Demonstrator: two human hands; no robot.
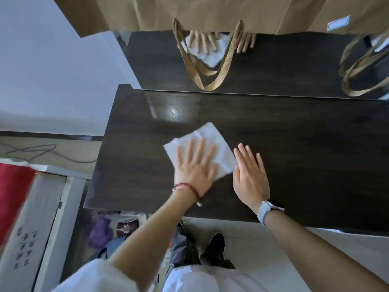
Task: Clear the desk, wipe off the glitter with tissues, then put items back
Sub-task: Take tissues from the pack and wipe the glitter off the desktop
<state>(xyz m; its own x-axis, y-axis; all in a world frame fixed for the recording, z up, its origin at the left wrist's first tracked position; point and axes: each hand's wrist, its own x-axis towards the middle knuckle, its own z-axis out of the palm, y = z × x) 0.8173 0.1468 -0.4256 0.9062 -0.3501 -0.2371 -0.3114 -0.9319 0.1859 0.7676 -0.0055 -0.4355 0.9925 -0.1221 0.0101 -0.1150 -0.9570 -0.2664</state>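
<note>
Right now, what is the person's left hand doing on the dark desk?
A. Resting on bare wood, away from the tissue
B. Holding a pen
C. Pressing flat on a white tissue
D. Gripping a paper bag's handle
C: the left hand, fingers straight and spread, lies flat on the white tissue on the desk, while the right hand rests on the wood beside it.

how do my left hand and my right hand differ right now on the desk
The left hand presses flat on the white tissue; the right hand lies flat on the bare dark desk. The left wrist wears a red cord bracelet, the right a watch. Both have straight fingers and hold nothing.
</note>
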